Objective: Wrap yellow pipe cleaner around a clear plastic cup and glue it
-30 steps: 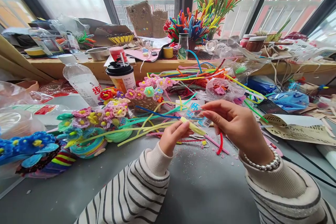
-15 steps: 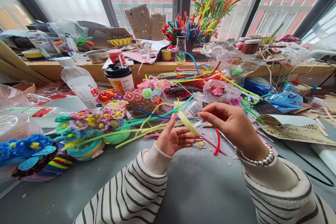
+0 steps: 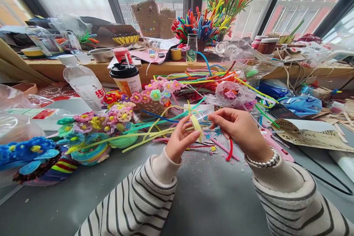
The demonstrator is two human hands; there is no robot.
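Observation:
A pale yellow ring-shaped piece (image 3: 196,128) is held between the thumb and fingers of my left hand (image 3: 181,138), above the grey table. To its right, my right hand (image 3: 239,131) is closed in a pinch at the edge of something clear and thin, too small to make out. Below my right hand lie a short red pipe cleaner (image 3: 229,150) and a pink stick (image 3: 225,149). Yellow pipe cleaners (image 3: 151,140) stretch leftward from behind my left hand.
Pipe-cleaner flowers (image 3: 102,123) stand at the left, near a bottle (image 3: 85,86) and a lidded cup (image 3: 126,81). A bundle of pipe cleaners (image 3: 193,81) lies behind my hands. At the right are a pink tool (image 3: 276,145) and sandpaper (image 3: 312,134).
My left hand has turned and its fingers have closed on the yellow ring, which is now more upright. My right hand has shifted slightly left, and more of the pink tool shows.

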